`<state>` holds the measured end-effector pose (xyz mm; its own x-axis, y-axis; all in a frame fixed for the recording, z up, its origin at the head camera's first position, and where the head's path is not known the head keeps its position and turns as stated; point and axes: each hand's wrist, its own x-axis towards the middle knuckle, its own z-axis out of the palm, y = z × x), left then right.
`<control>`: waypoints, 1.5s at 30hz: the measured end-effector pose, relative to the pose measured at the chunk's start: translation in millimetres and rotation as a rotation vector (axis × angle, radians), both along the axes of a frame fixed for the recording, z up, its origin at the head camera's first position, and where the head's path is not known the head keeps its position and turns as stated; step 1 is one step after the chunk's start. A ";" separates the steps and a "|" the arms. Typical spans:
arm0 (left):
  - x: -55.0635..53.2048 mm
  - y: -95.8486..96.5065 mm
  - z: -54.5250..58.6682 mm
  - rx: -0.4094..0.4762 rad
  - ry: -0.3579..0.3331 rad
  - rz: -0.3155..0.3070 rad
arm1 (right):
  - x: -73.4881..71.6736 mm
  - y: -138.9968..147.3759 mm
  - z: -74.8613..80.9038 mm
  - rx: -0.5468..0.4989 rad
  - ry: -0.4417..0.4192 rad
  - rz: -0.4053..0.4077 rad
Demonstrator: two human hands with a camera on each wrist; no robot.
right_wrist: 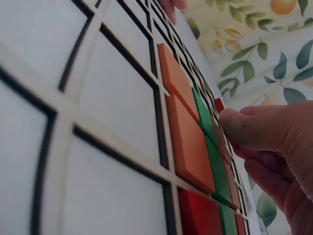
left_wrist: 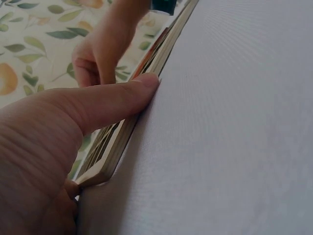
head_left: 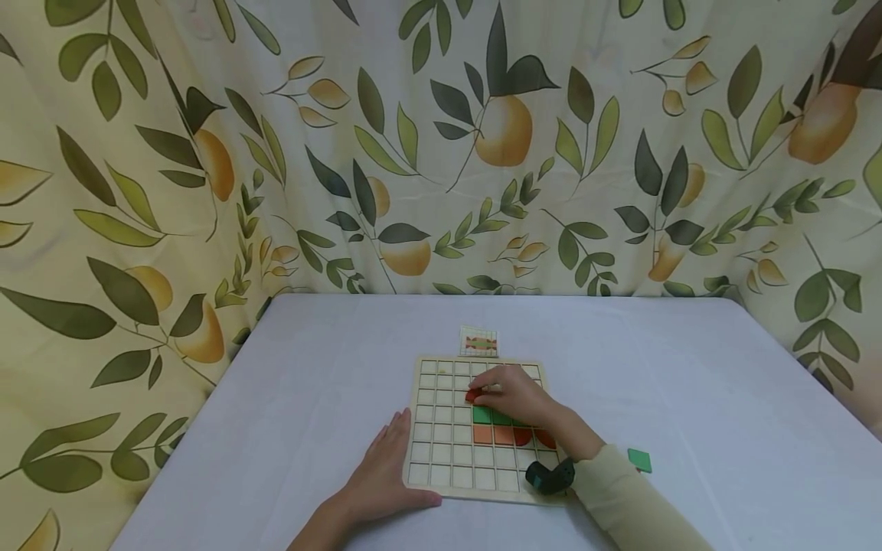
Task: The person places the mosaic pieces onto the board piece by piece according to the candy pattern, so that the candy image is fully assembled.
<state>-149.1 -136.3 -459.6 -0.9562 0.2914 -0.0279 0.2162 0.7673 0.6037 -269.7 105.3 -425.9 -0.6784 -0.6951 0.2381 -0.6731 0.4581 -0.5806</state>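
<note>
A pale wooden grid board [head_left: 482, 496] lies on the white table. My right hand [head_left: 517, 392] pinches a small red tile [head_left: 472, 396] between thumb and fingers over the upper middle of the grid. Below it sit green tiles [head_left: 482, 415], then a row with orange tiles [head_left: 484, 434] and red pieces [head_left: 522, 436]; the forearm covers part of these rows. In the right wrist view the pinched tile's corner [right_wrist: 218, 104] peeks past the thumb. My left hand [head_left: 382, 474] rests at the board's lower left corner, fingers straight along the side, thumb touching the front edge.
Behind the board stands a small pattern card [head_left: 480, 344]. A loose green tile [head_left: 639, 460] lies right of the board, beside the right sleeve, with something red partly showing under it. A black wrist device [head_left: 551, 476] hangs over the board's lower right. Leaf-patterned curtains border the table.
</note>
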 end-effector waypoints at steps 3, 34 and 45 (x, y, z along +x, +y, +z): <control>-0.4 0.6 -0.3 -0.001 -0.004 0.001 | -0.4 -3.6 -1.1 -0.006 -0.007 0.015; 0.7 -0.9 1.2 0.000 0.002 -0.012 | 0.0 -20.4 0.0 0.010 -0.104 -0.050; 0.1 -1.0 -0.2 -0.012 0.007 -0.008 | 3.1 -19.1 -0.5 0.018 -0.108 -0.072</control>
<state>-149.0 -137.3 -459.8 -0.9539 0.2991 -0.0245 0.2269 0.7724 0.5932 -266.6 86.2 -426.3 -0.7473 -0.6475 0.1493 -0.5725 0.5135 -0.6391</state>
